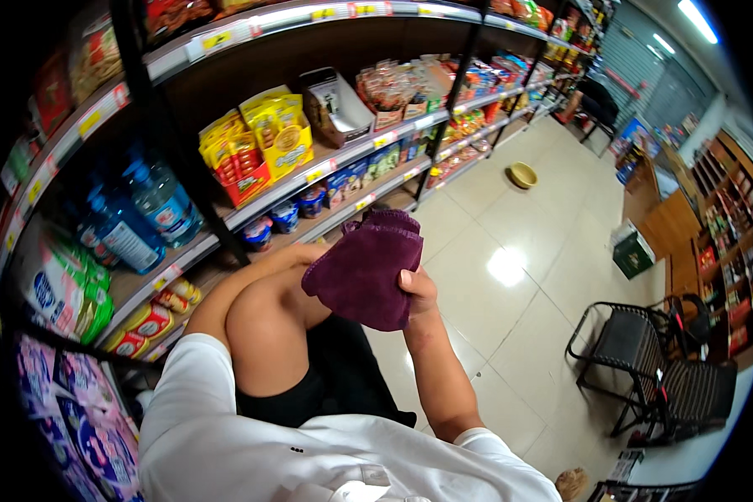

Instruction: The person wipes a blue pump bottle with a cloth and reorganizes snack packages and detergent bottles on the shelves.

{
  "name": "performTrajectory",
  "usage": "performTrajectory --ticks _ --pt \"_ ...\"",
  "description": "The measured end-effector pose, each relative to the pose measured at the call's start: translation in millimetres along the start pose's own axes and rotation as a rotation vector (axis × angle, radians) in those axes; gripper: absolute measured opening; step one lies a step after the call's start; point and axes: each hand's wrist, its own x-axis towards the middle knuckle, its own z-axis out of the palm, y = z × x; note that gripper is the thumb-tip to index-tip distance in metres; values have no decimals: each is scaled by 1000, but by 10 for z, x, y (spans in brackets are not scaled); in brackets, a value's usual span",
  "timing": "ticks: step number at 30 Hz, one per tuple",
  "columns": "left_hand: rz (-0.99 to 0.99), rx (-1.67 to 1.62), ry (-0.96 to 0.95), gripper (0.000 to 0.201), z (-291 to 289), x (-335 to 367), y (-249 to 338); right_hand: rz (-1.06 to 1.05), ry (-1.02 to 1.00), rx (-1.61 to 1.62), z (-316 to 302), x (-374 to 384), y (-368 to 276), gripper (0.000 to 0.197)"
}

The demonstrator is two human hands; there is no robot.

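Observation:
A dark purple cloth (pixel 368 272), folded over with a stitched edge, is held up in front of my knee. My right hand (pixel 421 293) grips its right side, thumb on the front face and the other fingers behind. My left arm reaches across my bent leg. Only a bit of my left hand (pixel 311 253) shows beside the cloth's left edge. Its fingers are hidden behind the cloth, so whether they grip it is unclear.
Shelves on my left hold yellow snack boxes (pixel 278 134), an open display box (pixel 336 105), blue bottles (pixel 125 230) and small tubs (pixel 284 217). On the tiled floor (pixel 510 326) sits a yellow bowl (pixel 522 175). Black chairs (pixel 632 343) stand right; a person (pixel 594 100) sits far back.

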Motion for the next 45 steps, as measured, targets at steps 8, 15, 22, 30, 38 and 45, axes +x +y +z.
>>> performTrajectory --ticks 8,15,22,30,38,45 --pt "36 84 -158 44 80 403 -172 -76 179 -57 -262 -65 100 73" --pt "101 164 -201 42 11 555 -139 -74 288 -61 -515 -178 334 69" --pt "218 169 -180 33 137 771 -109 -126 385 -35 -519 -217 292 69" --pt "181 121 -204 32 195 879 121 -137 420 -105 -626 -382 180 72" --pt "135 79 -181 31 161 745 329 -144 435 -56 -669 -386 191 73" --pt "69 9 -111 31 64 377 793 -171 413 -65 -701 -450 171 72"
